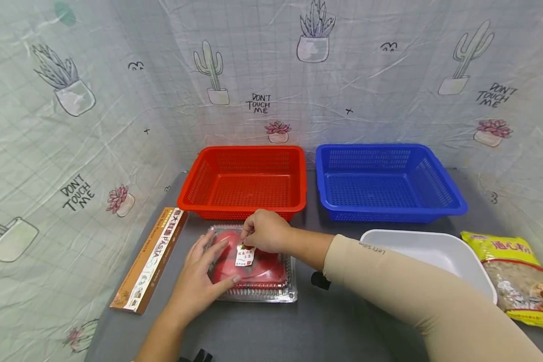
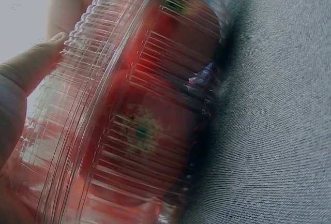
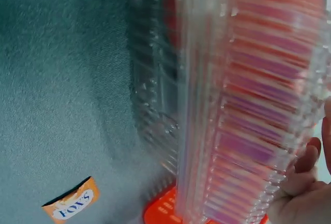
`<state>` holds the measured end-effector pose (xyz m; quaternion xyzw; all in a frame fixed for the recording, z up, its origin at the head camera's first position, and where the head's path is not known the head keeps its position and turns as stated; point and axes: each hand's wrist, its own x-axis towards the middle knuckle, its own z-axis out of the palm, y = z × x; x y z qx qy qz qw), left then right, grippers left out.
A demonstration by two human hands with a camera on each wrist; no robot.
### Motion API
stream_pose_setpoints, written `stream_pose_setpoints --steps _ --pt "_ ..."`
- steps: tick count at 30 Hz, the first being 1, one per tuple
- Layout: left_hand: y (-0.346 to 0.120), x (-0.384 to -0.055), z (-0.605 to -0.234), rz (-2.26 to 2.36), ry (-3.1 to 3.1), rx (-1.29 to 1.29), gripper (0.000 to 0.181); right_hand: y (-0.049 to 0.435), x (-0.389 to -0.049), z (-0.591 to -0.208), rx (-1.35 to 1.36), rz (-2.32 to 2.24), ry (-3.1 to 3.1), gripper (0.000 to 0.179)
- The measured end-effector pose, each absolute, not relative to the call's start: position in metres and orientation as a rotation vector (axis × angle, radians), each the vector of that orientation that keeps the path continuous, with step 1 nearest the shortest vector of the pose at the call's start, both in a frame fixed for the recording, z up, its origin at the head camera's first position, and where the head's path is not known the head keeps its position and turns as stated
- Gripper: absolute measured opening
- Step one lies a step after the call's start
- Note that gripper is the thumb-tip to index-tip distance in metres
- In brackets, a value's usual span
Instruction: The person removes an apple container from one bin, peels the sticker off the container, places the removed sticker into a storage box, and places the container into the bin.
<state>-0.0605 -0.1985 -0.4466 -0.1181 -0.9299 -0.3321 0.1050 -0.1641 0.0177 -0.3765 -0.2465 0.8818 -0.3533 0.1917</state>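
Note:
A clear plastic clamshell box (image 1: 276,293) holds large red fruits (image 2: 155,151) that look like tomatoes, seen through the ribbed wall in the left wrist view. A small white label (image 1: 244,255) with red writing lies on its lid. My left hand (image 1: 201,281) rests on the left side of the lid, fingers spread and thumb along the near side. The right hand (image 1: 269,232) reaches over from the right, its curled fingers pinching the top edge of the label. In the right wrist view, those fingers (image 3: 305,182) show beside the lid; their tips are hidden.
Behind the box stand a red basket (image 1: 242,207) and a blue basket (image 1: 393,215). A long pasta carton (image 1: 149,261) lies at left. On the right are a white tray (image 1: 389,236) and a yellow pasta bag (image 1: 516,276). The right wrist view shows an orange wrapper (image 3: 72,200).

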Motion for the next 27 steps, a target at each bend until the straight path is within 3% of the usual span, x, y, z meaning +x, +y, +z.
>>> stream_pose_setpoints --steps 16,27 --pt "-0.197 -0.062 -0.448 -0.978 -2.729 -0.348 0.081 0.044 -0.177 -0.352 -0.675 -1.472 1.964 0.014" --pt "-0.200 -0.062 -0.448 -0.997 -2.710 -0.363 0.082 0.169 -0.191 -0.319 -0.748 -1.058 1.938 0.013"
